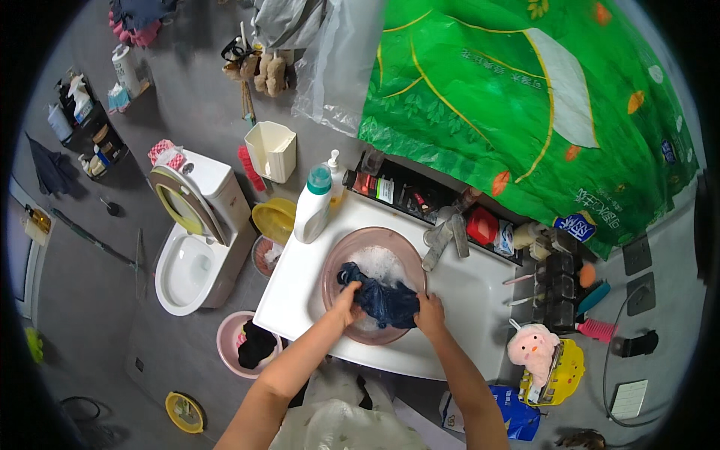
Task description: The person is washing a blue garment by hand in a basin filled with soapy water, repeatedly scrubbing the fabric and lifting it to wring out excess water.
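Observation:
A wet dark blue garment [386, 304] lies bunched over the soapy water in a pinkish basin [330, 259]. What kind of garment it is, I cannot make out. My left hand [347, 304] grips its left side, and my right hand [430, 313] is closed on its right end near the basin's rim. White suds [381, 262] show beyond the cloth. The basin stands in the white sink [469, 315], beside the grey faucet [442, 240]. To the left, a white detergent bottle [312, 206] with a teal cap stands on the counter.
A black shelf [412, 199] with toiletries runs behind the sink, under a large green plastic cover [480, 97]. Left of the counter are a toilet [187, 266], a yellow basin [275, 219] and a pink tub [229, 337] holding dark cloth. Brushes [596, 328] hang at the right.

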The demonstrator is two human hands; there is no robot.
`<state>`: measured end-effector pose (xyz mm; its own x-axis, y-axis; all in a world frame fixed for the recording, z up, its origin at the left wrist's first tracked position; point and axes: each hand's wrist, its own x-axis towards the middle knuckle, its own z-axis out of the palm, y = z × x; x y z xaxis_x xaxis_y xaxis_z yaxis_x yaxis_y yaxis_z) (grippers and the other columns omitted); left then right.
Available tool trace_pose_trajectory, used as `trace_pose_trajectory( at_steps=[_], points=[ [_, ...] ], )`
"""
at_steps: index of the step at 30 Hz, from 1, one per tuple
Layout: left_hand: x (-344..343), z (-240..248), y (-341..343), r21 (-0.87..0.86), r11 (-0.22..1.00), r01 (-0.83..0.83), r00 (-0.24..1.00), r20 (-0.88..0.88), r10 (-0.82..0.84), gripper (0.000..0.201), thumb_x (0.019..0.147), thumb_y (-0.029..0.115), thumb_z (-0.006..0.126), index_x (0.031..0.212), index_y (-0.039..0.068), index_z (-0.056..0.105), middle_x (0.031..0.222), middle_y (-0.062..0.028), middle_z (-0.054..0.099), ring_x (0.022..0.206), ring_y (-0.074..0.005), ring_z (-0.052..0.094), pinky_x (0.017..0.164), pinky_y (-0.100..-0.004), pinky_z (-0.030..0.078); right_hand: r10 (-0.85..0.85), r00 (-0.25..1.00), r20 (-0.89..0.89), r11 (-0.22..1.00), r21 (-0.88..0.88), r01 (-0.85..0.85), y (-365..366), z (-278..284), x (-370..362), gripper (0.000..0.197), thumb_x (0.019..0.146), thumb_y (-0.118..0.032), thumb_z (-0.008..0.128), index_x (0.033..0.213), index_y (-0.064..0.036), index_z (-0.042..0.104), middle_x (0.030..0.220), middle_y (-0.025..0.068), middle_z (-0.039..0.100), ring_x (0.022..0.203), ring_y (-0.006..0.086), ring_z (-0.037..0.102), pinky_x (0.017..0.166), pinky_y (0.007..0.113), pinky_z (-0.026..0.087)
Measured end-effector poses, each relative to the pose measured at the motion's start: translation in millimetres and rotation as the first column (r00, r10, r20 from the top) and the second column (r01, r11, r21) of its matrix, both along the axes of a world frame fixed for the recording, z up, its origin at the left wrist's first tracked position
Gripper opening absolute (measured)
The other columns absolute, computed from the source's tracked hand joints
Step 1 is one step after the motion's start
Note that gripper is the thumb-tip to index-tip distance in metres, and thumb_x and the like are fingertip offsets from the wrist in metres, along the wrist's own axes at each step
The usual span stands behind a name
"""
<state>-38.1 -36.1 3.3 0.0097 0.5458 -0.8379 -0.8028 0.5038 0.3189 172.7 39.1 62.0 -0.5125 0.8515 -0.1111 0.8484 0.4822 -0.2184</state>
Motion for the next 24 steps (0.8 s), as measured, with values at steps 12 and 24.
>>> trace_pose_trajectory(
  at_steps=[12,24],
  points=[
    [81.3,-4.7,-1.2,0.143,0.896,-0.419,0.599,0.785,0.155,0.082,0.069,0.076,0.035,0.116,0.011,0.051,0.114,-0.0145,0.051,0.105,-0.0333,0.047,0.096,-0.0486,0.033,0.013,0.888,-0.459,0.975,-0.190,-0.112,-50.5,31.6,-32.2,0.029,0.063,-0.010,0.061,0.090,-0.0025,0.055,0.092,0.0077,0.057,0.077,0.0257,0.059,0.064,0.039,0.048],
    [57.7,8.7,37.8,0.221,0.905,-0.365,0.852,0.472,0.228,0.027,0.072,0.031,0.054,0.083,0.007,0.059,0.076,-0.0082,0.061,0.067,-0.0233,0.059,0.067,-0.0360,0.049,-0.979,0.134,-0.157,0.125,-0.968,-0.217,-42.7,-13.5,-9.3,0.041,0.073,-0.010,0.054,0.113,-0.0025,0.046,0.105,0.0116,0.054,0.097,0.0192,0.054,0.078,0.029,0.048]
  ],
)
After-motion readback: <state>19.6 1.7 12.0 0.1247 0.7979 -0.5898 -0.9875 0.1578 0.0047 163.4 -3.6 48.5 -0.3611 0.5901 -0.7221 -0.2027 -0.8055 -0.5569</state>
